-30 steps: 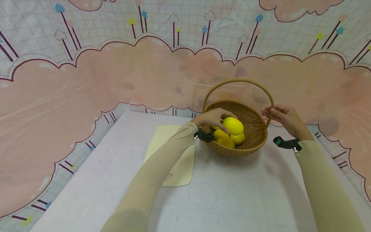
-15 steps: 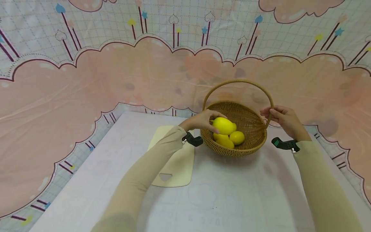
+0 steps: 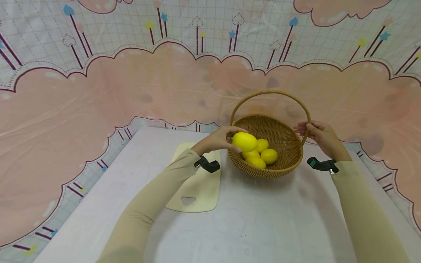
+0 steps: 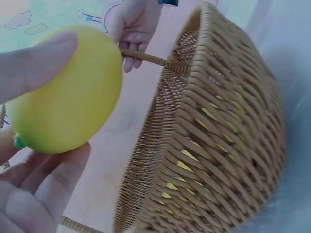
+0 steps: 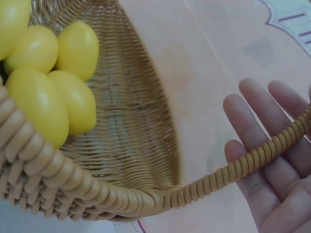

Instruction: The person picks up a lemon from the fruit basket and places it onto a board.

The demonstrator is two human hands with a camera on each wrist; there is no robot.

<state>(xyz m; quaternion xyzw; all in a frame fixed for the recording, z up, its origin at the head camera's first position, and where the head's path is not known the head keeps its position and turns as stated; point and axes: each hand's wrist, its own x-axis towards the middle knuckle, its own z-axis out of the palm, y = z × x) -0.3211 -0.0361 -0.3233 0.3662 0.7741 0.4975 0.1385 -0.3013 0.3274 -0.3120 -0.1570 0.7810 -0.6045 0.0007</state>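
My left hand (image 3: 215, 140) holds a yellow lemon (image 3: 244, 142) over the left rim of a wicker basket (image 3: 287, 137). In the left wrist view, thumb and fingers pinch this lemon (image 4: 92, 92) from opposite sides, and its green stem tip shows near the fingers. Several more lemons (image 3: 269, 156) lie in the basket. With thumb in front and fingers behind, my right hand (image 3: 323, 137) holds the right side of the arched handle (image 3: 306, 109). The right wrist view shows the handle (image 5: 238, 167) crossing the nearly straight fingers of that hand; the thumb is hidden there.
A cream cutting board (image 3: 200, 190) with a handle cutout lies left of the basket, partly under the left forearm. Both stand on a white table (image 3: 279, 219). A pink patterned cloth (image 3: 177, 87) hangs close behind the basket.
My left hand has drawn the lemon up and leftward, from above the other lemons to the basket's left rim, uncovering another lemon. My right hand stays at the handle.
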